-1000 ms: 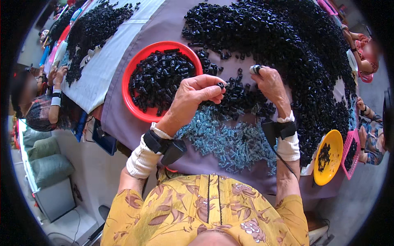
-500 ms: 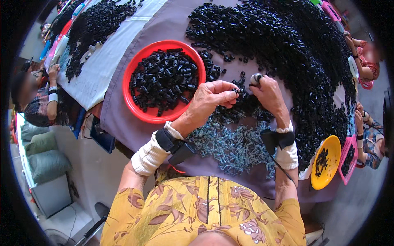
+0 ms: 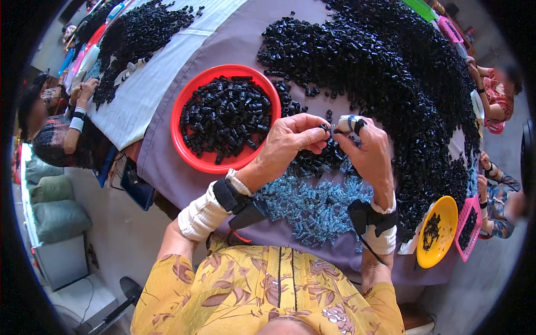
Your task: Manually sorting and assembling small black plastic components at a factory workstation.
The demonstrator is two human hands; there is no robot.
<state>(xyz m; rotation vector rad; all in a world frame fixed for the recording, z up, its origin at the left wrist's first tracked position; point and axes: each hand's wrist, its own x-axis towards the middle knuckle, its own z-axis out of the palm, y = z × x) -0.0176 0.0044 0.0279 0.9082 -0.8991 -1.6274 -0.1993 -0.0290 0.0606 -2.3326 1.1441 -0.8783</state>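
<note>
My left hand [image 3: 295, 139] is closed in a pinch on a small black plastic part [image 3: 324, 128], held above the table. Close against it, my right hand [image 3: 368, 151] has its thumb and index finger pinched together at the part. Whatever lies between those right fingertips is too small to make out. A white and blue wrap [image 3: 352, 123] covers one right finger. Below both hands spreads a pile of small bluish coil springs [image 3: 312, 206]. More loose black parts [image 3: 321, 159] lie just under the fingers. To the left, a red round basin [image 3: 177, 146] holds many black parts.
A large heap of black parts [image 3: 357, 61] covers the table's far and right side. At right stand a yellow dish [image 3: 446, 237] and a pink basket [image 3: 468, 245]. Co-workers sit at the left [image 3: 61, 134] and right edges [image 3: 494, 100]. The purple tablecloth [image 3: 162, 167] reaches the near left edge.
My right hand has come down and turned in toward my left, so their fingertips now meet at the black part. The whole view has shifted slightly.
</note>
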